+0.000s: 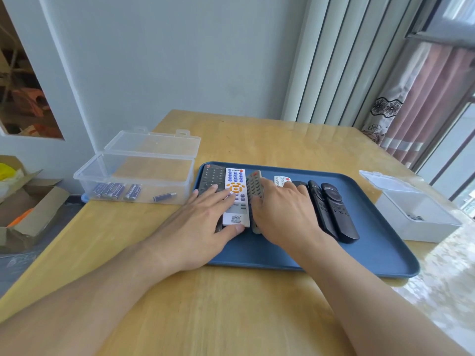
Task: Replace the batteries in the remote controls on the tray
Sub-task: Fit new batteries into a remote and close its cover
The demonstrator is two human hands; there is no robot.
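A blue tray (372, 242) on the wooden table holds several remotes side by side. My left hand (203, 222) lies flat, its fingers across a dark remote (212, 176) and a white remote with blue and orange buttons (235, 181), its thumb at the white remote's near end. My right hand (282, 214) grips a grey remote (254, 187) that is tilted on its edge, with the thumb on its left side. Its fingers reach over a small white remote (280, 180). Two black remotes (339, 211) lie just to the right. Blue batteries (113, 190) sit in a clear box (133, 176).
The clear box stands open, left of the tray, with its lid folded back. A white box (431, 227), open, with small dark items inside, stands right of the tray near the table edge. Cardboard boxes (28, 209) sit on the floor at left. Curtains hang at the back right.
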